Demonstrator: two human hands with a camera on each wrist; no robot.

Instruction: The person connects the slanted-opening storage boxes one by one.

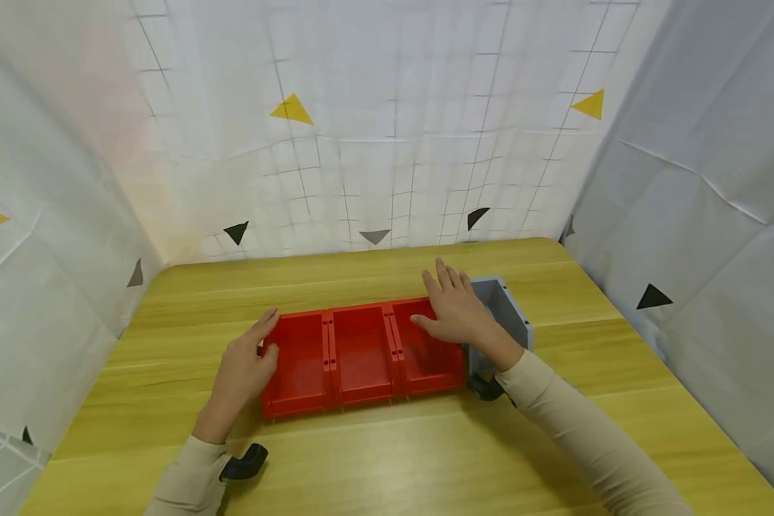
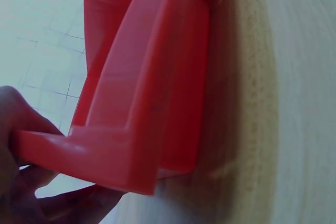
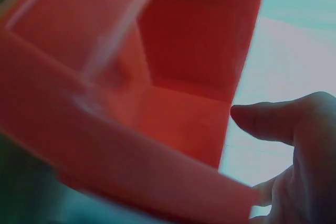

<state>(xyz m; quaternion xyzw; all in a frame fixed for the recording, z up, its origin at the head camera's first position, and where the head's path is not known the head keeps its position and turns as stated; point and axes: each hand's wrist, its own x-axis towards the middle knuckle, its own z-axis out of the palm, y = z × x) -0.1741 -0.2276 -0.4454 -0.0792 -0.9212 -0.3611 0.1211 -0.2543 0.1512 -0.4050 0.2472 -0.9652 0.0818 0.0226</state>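
Observation:
Three red plastic bins stand side by side in a row: a left bin (image 1: 299, 362), a middle bin (image 1: 362, 355) and a right bin (image 1: 431, 369). My left hand (image 1: 241, 369) pinches the outer side wall of the left bin; in the left wrist view that red wall (image 2: 100, 153) passes between thumb and fingers. Over the right bin's right side is my right hand (image 1: 454, 312), fingers spread and fairly straight. Its thumb (image 3: 262, 121) lies by the red rim in the right wrist view; contact is unclear. A grey bin (image 1: 512, 315), partly hidden by that hand, stands beside the row.
The bins are on a wood-grain table (image 1: 374, 459). A white sheet (image 1: 374, 86) with grid lines and coloured triangles hangs behind the table, with more sheeting on both sides. Dark wrist-worn devices (image 1: 245, 462) show at both cuffs.

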